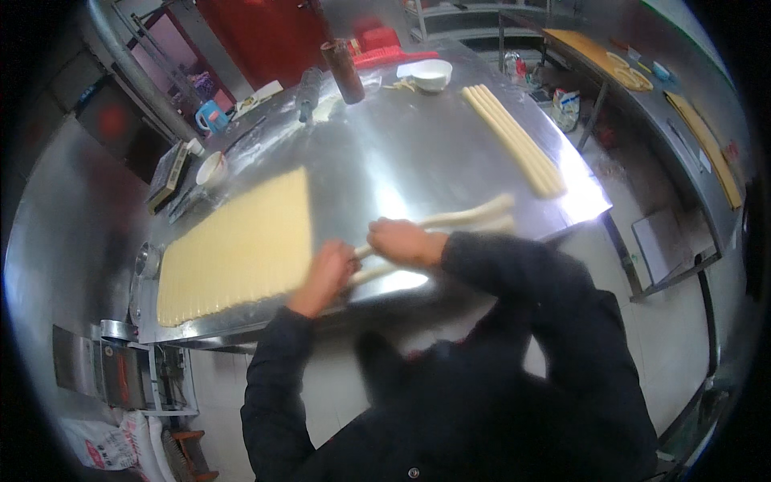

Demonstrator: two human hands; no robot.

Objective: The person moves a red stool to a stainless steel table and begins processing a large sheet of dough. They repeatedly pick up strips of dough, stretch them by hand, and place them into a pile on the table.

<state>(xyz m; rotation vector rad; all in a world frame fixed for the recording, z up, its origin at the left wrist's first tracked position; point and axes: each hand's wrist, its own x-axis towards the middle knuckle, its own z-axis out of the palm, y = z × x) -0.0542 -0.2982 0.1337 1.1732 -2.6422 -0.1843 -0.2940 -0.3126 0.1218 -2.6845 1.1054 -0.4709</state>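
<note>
So the right hand (399,241) is curled over a pair of pale dough ropes (464,217), basically gripping the upper one partway along, and the left hand (328,273) is bunched around their left-hand ends. Both look closed on the dough, though there's enough blur that nobody could say how tight the pinch is. The big thing here is the angle: the ropes run slantwise, roughly 8 to a bit past 2 o'clock, with the loose ends out past the right hand toward 2 to 3, partly tucked behind that sleeve. The right hand is the nearer one to those free ends, no contest. Going outward, the wide sheet of dough strips (241,249) sits at 9 o'clock from the left hand, its edge just beside it. The finished-looking dough bundle (514,140) is between 1 and 2 from the right hand, long axis about 11 to 5. Way up near 12 there's a white bowl (432,78), all on the same steel table (401,161).
</note>
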